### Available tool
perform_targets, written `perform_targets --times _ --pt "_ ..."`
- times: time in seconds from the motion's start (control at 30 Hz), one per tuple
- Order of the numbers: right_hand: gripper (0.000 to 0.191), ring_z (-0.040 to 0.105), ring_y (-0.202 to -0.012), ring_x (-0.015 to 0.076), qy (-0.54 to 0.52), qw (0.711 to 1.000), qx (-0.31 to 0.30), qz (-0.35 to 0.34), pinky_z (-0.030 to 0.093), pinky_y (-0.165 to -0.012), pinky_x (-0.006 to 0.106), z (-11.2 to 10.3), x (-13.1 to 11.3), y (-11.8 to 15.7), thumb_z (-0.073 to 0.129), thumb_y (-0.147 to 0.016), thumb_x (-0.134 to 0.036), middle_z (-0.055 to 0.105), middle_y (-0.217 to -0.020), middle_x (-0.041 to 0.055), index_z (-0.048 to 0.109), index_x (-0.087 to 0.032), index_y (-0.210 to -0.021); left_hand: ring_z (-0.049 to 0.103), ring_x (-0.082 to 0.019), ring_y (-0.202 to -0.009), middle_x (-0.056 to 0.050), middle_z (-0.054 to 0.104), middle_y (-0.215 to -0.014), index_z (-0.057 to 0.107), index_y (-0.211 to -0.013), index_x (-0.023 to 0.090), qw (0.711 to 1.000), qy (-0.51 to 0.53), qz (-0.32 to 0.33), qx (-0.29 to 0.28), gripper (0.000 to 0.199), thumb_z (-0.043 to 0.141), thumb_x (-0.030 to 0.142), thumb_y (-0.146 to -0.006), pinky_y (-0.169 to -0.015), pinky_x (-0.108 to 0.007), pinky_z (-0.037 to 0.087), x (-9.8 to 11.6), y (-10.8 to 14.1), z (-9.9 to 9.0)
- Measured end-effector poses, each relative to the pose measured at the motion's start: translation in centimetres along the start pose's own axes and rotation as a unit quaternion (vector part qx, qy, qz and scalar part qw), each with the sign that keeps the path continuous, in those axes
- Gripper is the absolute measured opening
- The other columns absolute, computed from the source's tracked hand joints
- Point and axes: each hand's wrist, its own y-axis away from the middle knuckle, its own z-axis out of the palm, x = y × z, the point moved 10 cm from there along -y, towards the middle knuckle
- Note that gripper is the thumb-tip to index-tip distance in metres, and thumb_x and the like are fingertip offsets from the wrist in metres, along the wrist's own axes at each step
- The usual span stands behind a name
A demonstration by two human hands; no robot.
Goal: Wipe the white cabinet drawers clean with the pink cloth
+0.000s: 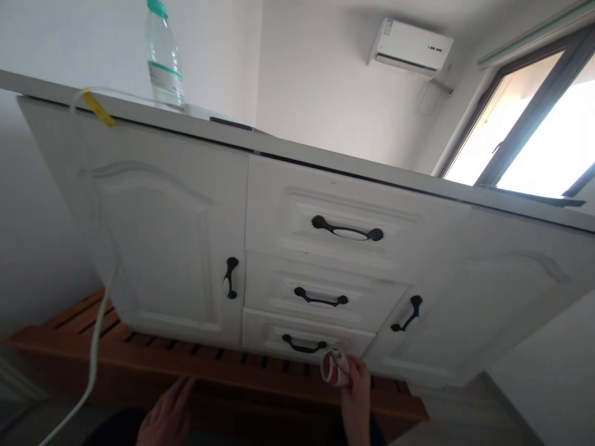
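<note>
My right hand [356, 384] grips a bunched cloth [335, 368], whitish with red patches. It is close to the lower right corner of the bottom drawer [264, 328]; whether the cloth touches the drawer front I cannot tell. My left hand [167, 414] has its fingers stretched out beside the front edge of the slatted wooden bench [260, 378] and holds nothing. Above the bench stands the white cabinet [274, 204], its drawers and doors closed. The bottom drawer's black handle [304, 344] lies just left of the cloth.
On the cabinet top [325, 155] stand a clear bottle [166, 59] with a green cap and a flat dark object [231, 123]. A white cable [95, 347] with a yellow tag [98, 108] hangs down the left side. Behind are an air conditioner [411, 46] and a window [525, 118].
</note>
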Motion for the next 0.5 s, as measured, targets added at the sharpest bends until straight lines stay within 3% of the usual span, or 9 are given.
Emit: perform_targets --times 0.1,0.17,0.23,0.33,0.43,0.5 --pt "0.052 0.060 -0.118 0.0271 -0.032 0.992 -0.107 -0.064 0.050 -0.097 0.045 4.2 -5.2 1.4 0.048 -0.076 -0.005 0.065 -0.125 0.0098 0.070 -0.027 -0.118 0.039 -0.018 -0.144 -0.001 0.037 -0.160 0.042 -0.149 0.027 0.996 -0.080 0.016 -0.045 0.066 0.040 0.019 -0.083 -0.111 -0.031 0.038 1.8 1.3 3.1" --pt "0.053 0.052 -0.131 0.0276 -0.006 0.979 -0.185 -0.087 0.047 -0.100 0.045 6.7 -7.8 1.0 0.046 -0.072 -0.001 0.061 -0.137 0.0089 0.073 -0.027 -0.110 0.037 -0.018 -0.145 -0.003 0.035 -0.161 0.042 -0.149 0.024 0.992 -0.108 0.012 -0.058 0.067 0.039 0.016 -0.083 -0.111 -0.030 0.036 1.9 2.2 3.8" --pt "0.048 0.051 -0.133 0.0282 0.036 0.968 -0.235 -0.075 0.048 -0.096 0.044 8.4 -8.5 0.3 0.046 -0.071 0.001 0.062 -0.136 0.0091 0.075 -0.025 -0.097 0.037 -0.017 -0.145 -0.005 0.036 -0.160 0.044 -0.148 0.022 0.993 -0.107 0.019 -0.037 0.063 0.035 0.016 -0.086 -0.113 -0.029 0.033 1.8 2.7 2.5" --pt "0.039 0.056 -0.120 0.0281 0.072 0.969 -0.232 -0.050 0.048 -0.091 0.042 9.1 -8.1 -0.6 0.047 -0.075 0.000 0.067 -0.122 0.0096 0.075 -0.024 -0.087 0.042 -0.021 -0.140 -0.009 0.040 -0.157 0.047 -0.147 0.018 0.996 -0.066 -0.039 0.046 0.059 0.026 0.022 -0.092 -0.110 -0.034 0.036 -0.4 2.7 -2.3" --pt "0.042 0.057 -0.113 0.0272 0.074 0.977 -0.192 -0.055 0.047 -0.089 0.039 8.9 -8.3 -0.7 0.045 -0.075 0.002 0.067 -0.114 0.0102 0.075 -0.023 -0.090 0.044 -0.029 -0.136 -0.015 0.040 -0.154 0.046 -0.145 0.015 0.981 -0.008 -0.158 0.111 0.058 0.025 0.031 -0.093 -0.103 -0.041 0.041 -5.1 2.5 -6.0" --pt "0.044 0.056 -0.111 0.0273 0.066 0.980 -0.174 -0.066 0.047 -0.087 0.037 8.7 -8.7 -0.7 0.043 -0.073 0.003 0.066 -0.113 0.0103 0.074 -0.023 -0.091 0.044 -0.037 -0.134 -0.020 0.044 -0.147 0.049 -0.139 0.013 0.961 0.031 -0.253 0.105 0.059 0.028 0.040 -0.091 -0.100 -0.048 0.042 -9.2 2.7 -5.6"
